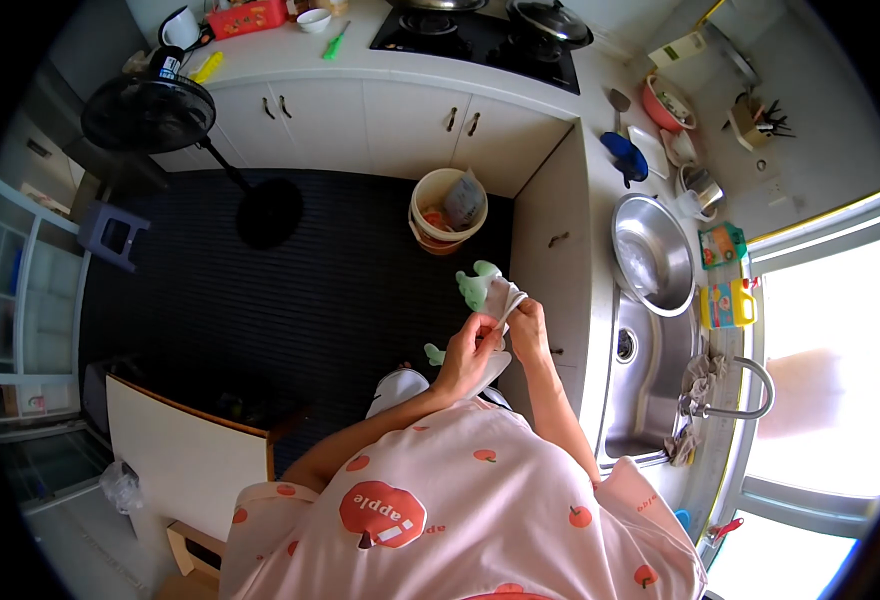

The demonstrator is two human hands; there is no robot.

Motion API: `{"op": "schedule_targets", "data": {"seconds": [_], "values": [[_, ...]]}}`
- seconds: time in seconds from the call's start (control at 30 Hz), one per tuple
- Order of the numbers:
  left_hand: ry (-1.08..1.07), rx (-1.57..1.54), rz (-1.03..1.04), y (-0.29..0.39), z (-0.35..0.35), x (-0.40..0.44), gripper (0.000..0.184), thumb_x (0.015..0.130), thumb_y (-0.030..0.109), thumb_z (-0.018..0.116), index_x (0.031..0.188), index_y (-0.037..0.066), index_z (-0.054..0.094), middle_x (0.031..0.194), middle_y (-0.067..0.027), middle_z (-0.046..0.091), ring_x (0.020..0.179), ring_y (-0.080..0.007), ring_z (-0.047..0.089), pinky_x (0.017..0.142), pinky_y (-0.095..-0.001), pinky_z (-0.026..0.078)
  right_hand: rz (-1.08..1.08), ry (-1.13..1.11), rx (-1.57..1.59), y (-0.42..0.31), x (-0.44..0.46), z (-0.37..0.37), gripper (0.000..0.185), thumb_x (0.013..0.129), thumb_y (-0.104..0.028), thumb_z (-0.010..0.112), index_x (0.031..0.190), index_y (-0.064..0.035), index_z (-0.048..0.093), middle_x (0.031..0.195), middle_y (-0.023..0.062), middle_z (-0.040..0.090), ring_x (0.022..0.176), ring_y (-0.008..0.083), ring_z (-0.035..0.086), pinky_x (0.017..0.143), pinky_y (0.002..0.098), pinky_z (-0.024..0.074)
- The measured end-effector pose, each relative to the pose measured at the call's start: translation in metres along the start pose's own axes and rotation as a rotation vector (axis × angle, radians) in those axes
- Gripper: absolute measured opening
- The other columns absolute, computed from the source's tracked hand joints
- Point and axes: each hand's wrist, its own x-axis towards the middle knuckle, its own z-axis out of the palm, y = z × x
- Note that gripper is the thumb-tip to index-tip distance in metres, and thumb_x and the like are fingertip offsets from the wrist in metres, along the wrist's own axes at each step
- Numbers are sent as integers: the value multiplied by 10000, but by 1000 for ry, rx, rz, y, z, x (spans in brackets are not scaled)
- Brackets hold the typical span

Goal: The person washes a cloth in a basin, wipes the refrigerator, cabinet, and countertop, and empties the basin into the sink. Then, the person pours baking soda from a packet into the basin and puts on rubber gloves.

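Note:
A white rubber glove [497, 292] with pale green fingertips is held in front of my body, its fingers pointing away from me. My left hand [468, 348] pinches the glove's cuff from the left. On the right, my right hand [528, 325] grips the cuff's other edge, close to my left hand. A second white glove [490, 372] hangs below my hands, with a green fingertip part [434, 354] showing left of my left wrist. How the second glove is held is hidden behind my left hand.
A bin [422, 228] stands ahead on the dark floor. To the right, a metal basin [652, 254] rests at the sink [650, 400], near the faucet [750, 412]. A black fan [150, 113] stands left; a stove [480, 45] is on the far counter.

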Motion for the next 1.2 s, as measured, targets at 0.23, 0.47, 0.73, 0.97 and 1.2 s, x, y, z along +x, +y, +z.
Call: {"op": "schedule_targets", "data": {"seconds": [0.23, 0.47, 0.73, 0.97, 1.2], "values": [[-32, -8, 23, 14, 5, -3, 169, 909, 111, 584, 1019, 8, 508, 787, -54, 594, 675, -112, 551, 605, -247, 449, 53, 10, 321, -13, -16, 5, 333, 871, 4, 401, 1164, 83, 538, 965, 141, 634, 818, 213, 641, 697, 299, 534], [-7, 276, 52, 15, -3, -7, 343, 805, 247, 721, 1002, 45, 524, 711, -57, 598, 541, -171, 547, 499, -293, 416, 78, -53, 546, -29, -24, 4, 325, 916, -137, 446, 1173, 40, 532, 1035, 112, 626, 968, 207, 608, 824, 317, 495], [32, 111, -28, 4, -29, 35, 207, 876, 190, 560, 781, 9, 592, 631, -50, 595, 571, -102, 567, 524, -282, 437, 166, -123, 377, -2, -15, 0, 333, 929, -210, 500, 1108, 57, 586, 1017, 89, 610, 881, 125, 567, 754, 245, 458], [-129, -397, -488, 53, -15, 75, 163, 896, 227, 512, 844, 88, 579, 713, -21, 544, 641, -120, 543, 556, -292, 475, -601, 197, -426, -92, -92, -23, 200, 836, -75, 619, 1012, 7, 667, 1016, 185, 649, 907, 307, 644, 789, 336, 514], [-431, -394, -569, 78, 80, 59, 151, 913, 173, 483, 931, 74, 595, 733, -13, 563, 675, -90, 540, 633, -244, 461, 23, 459, 587, -29, -118, -84, 563, 905, -328, 603, 1322, 5, 425, 1121, 139, 562, 857, 195, 634, 669, 279, 541]]}}
